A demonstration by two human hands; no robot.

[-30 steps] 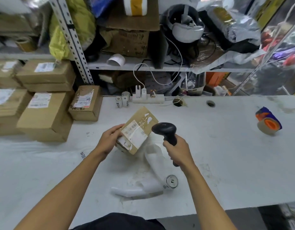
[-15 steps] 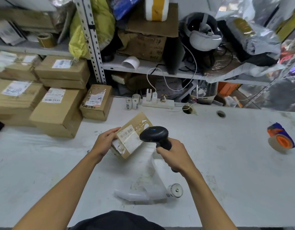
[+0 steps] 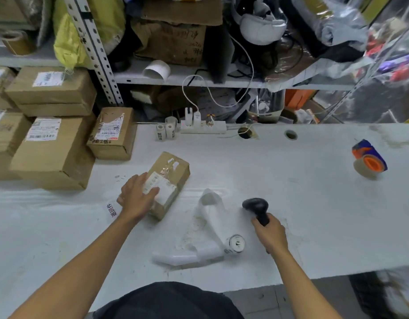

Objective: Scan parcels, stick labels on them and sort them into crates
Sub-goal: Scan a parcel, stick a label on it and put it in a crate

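Note:
A small cardboard parcel (image 3: pixel 170 180) with a white label lies flat on the white table (image 3: pixel 291 192). My left hand (image 3: pixel 136 196) rests on its near left end, fingers laid over the label. My right hand (image 3: pixel 271 236) grips the handle of a black barcode scanner (image 3: pixel 256 207), held low over the table to the right of the parcel. A roll of labels (image 3: pixel 236 244) with a long loose backing strip (image 3: pixel 208 226) lies between my arms.
Several labelled cardboard boxes (image 3: pixel 51 148) are stacked at the left, one smaller box (image 3: pixel 112 132) beside them. A power strip (image 3: pixel 202 127) and small label rolls (image 3: pixel 165 131) sit at the table's back. A tape dispenser (image 3: pixel 368 162) lies at the right. Cluttered shelves stand behind.
The parcel went from tilted up toward the scanner to lying flat on the table under my left hand. My right hand lowered the scanner and drew it away to the right.

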